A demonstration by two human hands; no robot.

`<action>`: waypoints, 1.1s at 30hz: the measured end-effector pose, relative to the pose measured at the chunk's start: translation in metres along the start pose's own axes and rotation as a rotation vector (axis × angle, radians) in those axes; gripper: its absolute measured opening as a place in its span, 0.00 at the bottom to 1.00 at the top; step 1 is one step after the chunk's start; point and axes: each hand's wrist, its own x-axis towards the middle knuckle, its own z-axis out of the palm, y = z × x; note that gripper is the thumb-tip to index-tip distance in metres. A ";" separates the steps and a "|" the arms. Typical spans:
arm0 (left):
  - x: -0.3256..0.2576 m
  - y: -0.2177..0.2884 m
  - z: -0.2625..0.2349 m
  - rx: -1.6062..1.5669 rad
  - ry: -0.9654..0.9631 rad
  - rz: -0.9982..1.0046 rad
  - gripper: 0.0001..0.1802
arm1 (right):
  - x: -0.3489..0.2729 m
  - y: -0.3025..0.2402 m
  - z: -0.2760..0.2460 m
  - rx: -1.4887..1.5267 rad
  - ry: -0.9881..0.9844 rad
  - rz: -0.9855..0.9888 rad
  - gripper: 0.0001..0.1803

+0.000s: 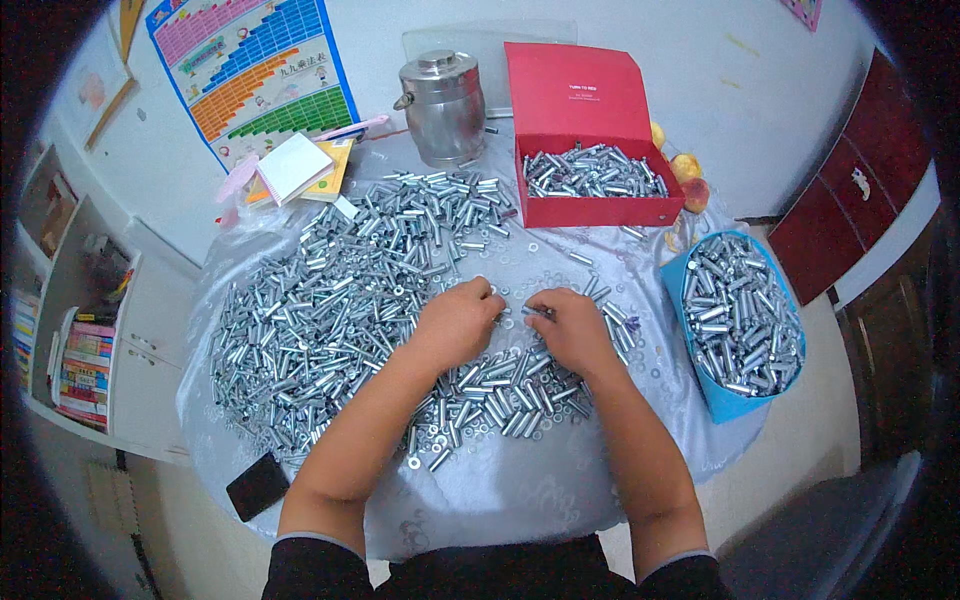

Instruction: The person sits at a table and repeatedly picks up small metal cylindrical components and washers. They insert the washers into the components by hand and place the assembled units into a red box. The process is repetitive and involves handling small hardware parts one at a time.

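Note:
My left hand is over the middle of a wide heap of silvery metal sleeves and bolts, its thumb and fingers pinched together. What it holds, if anything, is hidden. A short gap to the right, my right hand is closed too, with a small dark metal piece between thumb and fingertips. Below and between the hands lie assembled expansion bolts. Loose flat washers are scattered around the heap's near edge.
An open red box of bolts stands at the back right. A blue bin full of bolts is at the right edge. Behind the heap stand a steel pot and booklets. A black phone lies front left.

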 end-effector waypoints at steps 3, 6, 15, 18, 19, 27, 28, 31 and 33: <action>-0.002 0.004 0.000 0.111 0.036 0.090 0.09 | -0.009 -0.011 -0.002 0.158 0.049 0.111 0.13; -0.004 0.010 0.004 0.178 0.007 0.111 0.07 | -0.021 -0.017 0.004 0.315 0.111 0.189 0.14; -0.012 0.007 0.006 -0.356 0.254 -0.145 0.09 | -0.034 -0.016 0.021 0.376 0.244 0.049 0.14; -0.043 0.023 -0.001 -1.259 0.457 -0.578 0.15 | -0.037 -0.029 0.010 0.275 0.175 -0.055 0.15; -0.056 0.026 0.000 -1.359 0.528 -0.627 0.15 | -0.040 -0.036 0.009 0.291 0.129 -0.095 0.15; -0.094 0.041 0.019 -1.816 0.938 -0.683 0.06 | -0.050 -0.054 0.018 0.324 -0.053 -0.307 0.13; -0.092 0.040 0.020 -1.802 0.933 -0.658 0.06 | -0.051 -0.055 0.021 0.336 -0.033 -0.295 0.13; -0.088 0.041 0.023 -1.801 0.929 -0.618 0.06 | -0.051 -0.057 0.022 0.372 0.000 -0.275 0.13; -0.088 0.043 0.026 -1.803 0.914 -0.607 0.06 | -0.051 -0.056 0.022 0.338 -0.008 -0.221 0.12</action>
